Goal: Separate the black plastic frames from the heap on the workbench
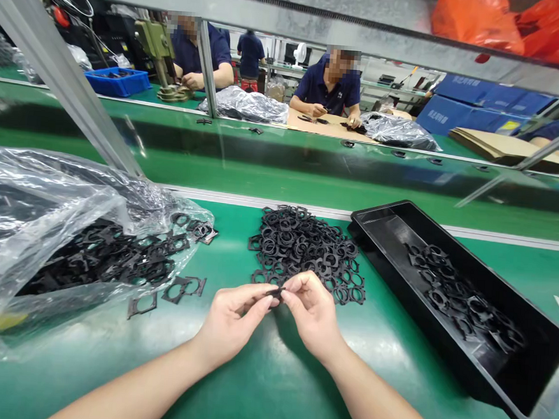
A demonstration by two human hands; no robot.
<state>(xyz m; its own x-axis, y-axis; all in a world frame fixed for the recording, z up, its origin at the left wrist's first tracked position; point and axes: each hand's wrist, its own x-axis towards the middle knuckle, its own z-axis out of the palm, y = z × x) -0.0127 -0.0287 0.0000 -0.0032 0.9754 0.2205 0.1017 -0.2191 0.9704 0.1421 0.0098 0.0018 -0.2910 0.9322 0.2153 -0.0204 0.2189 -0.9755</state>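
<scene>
Between the fingertips of my left hand [233, 321] and my right hand [313, 314] is a small black plastic part [277, 293], pinched from both sides. Fingers cover most of it, so its full shape is hidden. Just beyond my hands lies a heap of black plastic ring parts [301, 243] on the green table [229, 385]. To the left, a clear plastic bag [93, 196] lies with its mouth towards me, full of black frame-like parts [108, 255]. A few loose black frames [175, 290] rest on the table by that bag.
At the right stands a black tray [387, 242] holding several black ring parts [440, 278]. A metal rail [242, 198] runs along the table's back. Slanted metal posts [73, 74] frame the bench. Beyond, co-workers [326, 85] sit at another bench with a blue bin [118, 82].
</scene>
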